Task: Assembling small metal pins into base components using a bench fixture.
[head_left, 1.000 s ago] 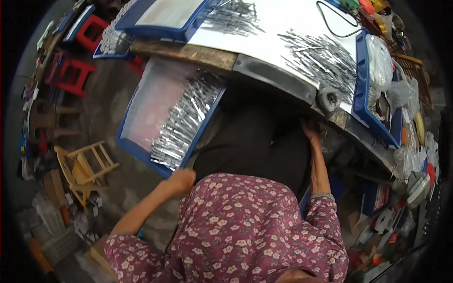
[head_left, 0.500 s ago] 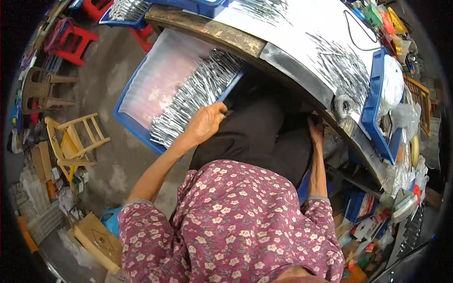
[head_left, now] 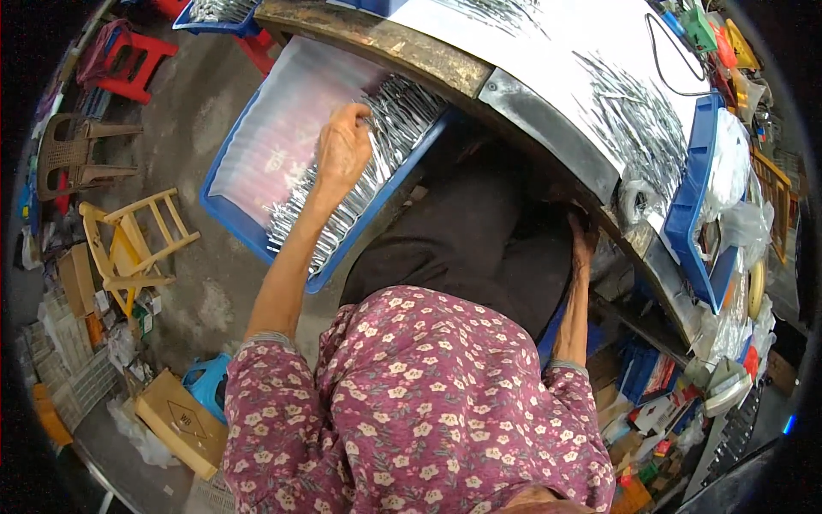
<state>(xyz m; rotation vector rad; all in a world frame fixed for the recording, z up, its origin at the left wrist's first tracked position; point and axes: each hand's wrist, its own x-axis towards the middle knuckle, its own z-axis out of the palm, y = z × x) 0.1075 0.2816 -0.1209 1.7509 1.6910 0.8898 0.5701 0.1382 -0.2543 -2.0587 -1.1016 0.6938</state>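
While left hand (head_left: 344, 152) curls over metal strips (head_left: 401, 128), grip unclear, their pile's long axis points toward table (head_left: 385, 41).

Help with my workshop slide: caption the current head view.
Left hand over slim silvery metal pieces in a plastic-lined blue tray; right hand near the worktable edge.

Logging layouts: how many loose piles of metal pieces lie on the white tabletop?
2: one pile cut off by the top edge, another pile left of the right-hand blue tray. More may be hidden.
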